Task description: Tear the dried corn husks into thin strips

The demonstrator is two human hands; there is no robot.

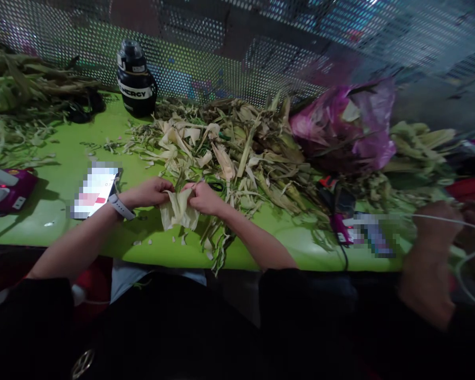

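Note:
Between my hands hangs a pale corn husk point(179, 208), spread out above the front of the green table. My left hand point(155, 191), with a white watch strap at the wrist, pinches its left upper side. My right hand point(205, 197) is closed on the right upper side. Just beyond my hands lies a heap of dry corn husks point(221, 150), with shreds trailing toward the table's front edge. By my right hand a black loop point(216, 186) shows, partly hidden; what it belongs to I cannot tell.
A lit phone point(95, 191) lies left, beside a purple device point(13, 195). A black bottle point(136, 79) stands before the perforated metal panel point(221, 42). Back right sits a pink plastic bag point(340, 124). Another person's arm point(429, 264) reaches in at the right, near a cable and second phone point(378, 240).

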